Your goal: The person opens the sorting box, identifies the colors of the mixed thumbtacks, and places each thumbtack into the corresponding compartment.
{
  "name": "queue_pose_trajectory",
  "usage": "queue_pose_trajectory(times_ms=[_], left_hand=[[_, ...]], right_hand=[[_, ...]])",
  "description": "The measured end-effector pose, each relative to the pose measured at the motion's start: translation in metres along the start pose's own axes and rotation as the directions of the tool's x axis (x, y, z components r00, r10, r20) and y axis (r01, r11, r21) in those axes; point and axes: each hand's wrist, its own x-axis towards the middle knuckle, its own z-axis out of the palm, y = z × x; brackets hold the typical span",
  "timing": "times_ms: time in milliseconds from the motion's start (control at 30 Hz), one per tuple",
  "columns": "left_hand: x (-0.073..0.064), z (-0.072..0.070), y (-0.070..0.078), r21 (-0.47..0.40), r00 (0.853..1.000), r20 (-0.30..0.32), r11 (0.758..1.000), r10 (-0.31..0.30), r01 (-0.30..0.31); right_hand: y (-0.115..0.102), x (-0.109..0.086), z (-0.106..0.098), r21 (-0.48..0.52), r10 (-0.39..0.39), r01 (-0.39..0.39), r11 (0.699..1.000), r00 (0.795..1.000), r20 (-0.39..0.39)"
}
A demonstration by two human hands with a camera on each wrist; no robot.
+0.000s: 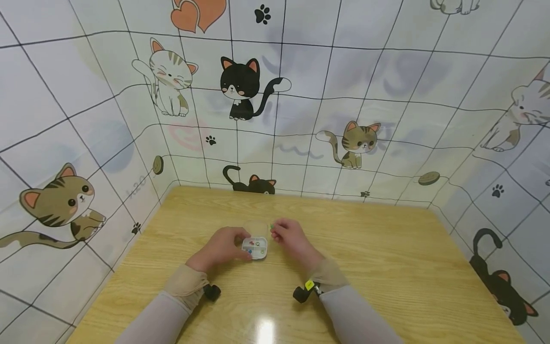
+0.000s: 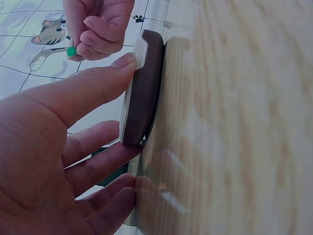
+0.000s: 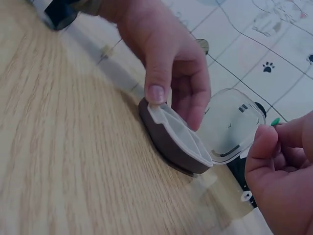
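Observation:
A small white compartment box [image 1: 256, 255] with dark brown outer sides [image 3: 171, 149] sits on the table, its clear lid [image 3: 227, 125] raised at the far side. Tiny pink, blue and greenish pieces lie in its compartments. My left hand [image 1: 221, 246] grips the box at its left side, thumb [image 2: 110, 81] on the near rim and fingers around the far part. Just right of the box, my right hand [image 1: 294, 239] pinches a tiny green piece [image 3: 276, 121] between thumb and forefinger. The piece's exact kind is too small to tell.
The wood-grain table [image 1: 386, 258] reaches out on both sides of the box. Behind and beside it hangs a white gridded cloth [image 1: 301, 110] printed with cartoon cats. A small black camera [image 1: 301, 294] is strapped at the right wrist, another [image 1: 212, 292] at the left.

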Motion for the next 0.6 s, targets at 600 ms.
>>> queue_pose_trajectory(times_ms=[600], left_hand=[[0.002,0.001,-0.005,-0.018,1.000,0.005,1.000,0.020,-0.020]], right_hand=[[-0.001,-0.014,0.012,-0.629,-0.178,0.319,0.709,0.944,0.278]])
